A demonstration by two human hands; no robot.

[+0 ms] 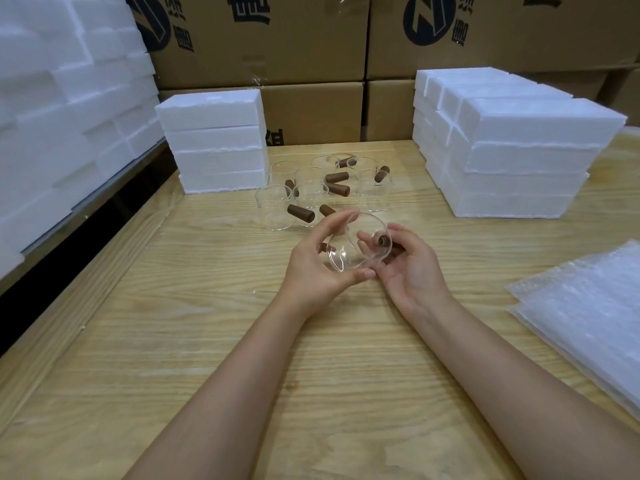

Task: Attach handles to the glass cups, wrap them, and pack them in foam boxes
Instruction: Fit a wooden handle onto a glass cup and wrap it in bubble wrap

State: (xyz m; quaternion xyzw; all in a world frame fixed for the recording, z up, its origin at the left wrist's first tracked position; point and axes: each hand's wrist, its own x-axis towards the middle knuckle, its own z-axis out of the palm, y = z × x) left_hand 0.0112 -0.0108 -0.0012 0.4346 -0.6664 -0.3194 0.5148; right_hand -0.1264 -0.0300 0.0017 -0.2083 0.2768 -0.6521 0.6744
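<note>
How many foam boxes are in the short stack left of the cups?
4 foam boxes in one pile: top box, second box, third box, bottom box on the table. Any behind would be hidden.

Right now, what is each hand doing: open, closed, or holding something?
Left hand: grips the glass cup.
Right hand: pinches the brown handle at the cup's side.

The cartons (311, 39) bear a dark round logo (429, 20) and big dark Chinese characters, too cropped to read.
</note>
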